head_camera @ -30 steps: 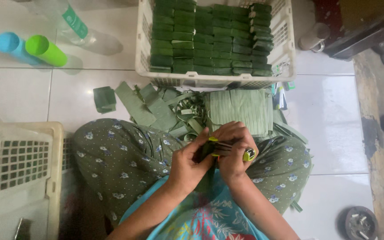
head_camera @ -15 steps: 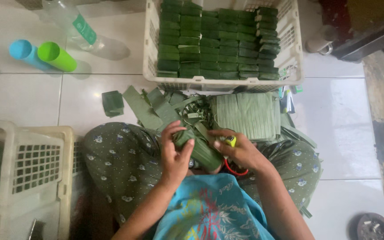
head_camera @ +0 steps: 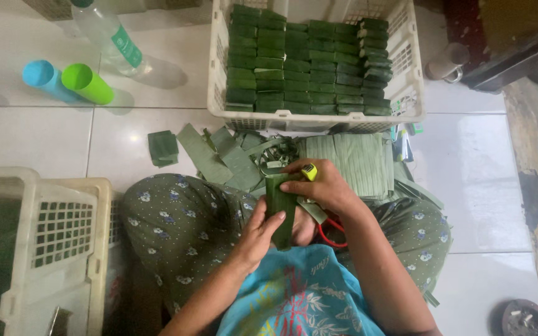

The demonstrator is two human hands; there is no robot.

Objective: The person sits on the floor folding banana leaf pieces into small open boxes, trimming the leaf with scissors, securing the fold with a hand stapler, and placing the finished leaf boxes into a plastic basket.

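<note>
left hand [head_camera: 258,233] closed round lower part of leaf parcel [head_camera: 279,210] | right hand [head_camera: 322,185] pinching its top, small yellow tool [head_camera: 308,172] at the fingers | parcel upright over the lap, just in front of leaf stack [head_camera: 350,162] | white basket [head_camera: 219,93] of green parcels beyond | red scissors [head_camera: 329,236] on lap

Ahead of us the white basket [head_camera: 316,121] and leaf stack [head_camera: 350,162] block the way; bare floor [head_camera: 32,137] lies left, before the cream crate [head_camera: 63,242].
</note>
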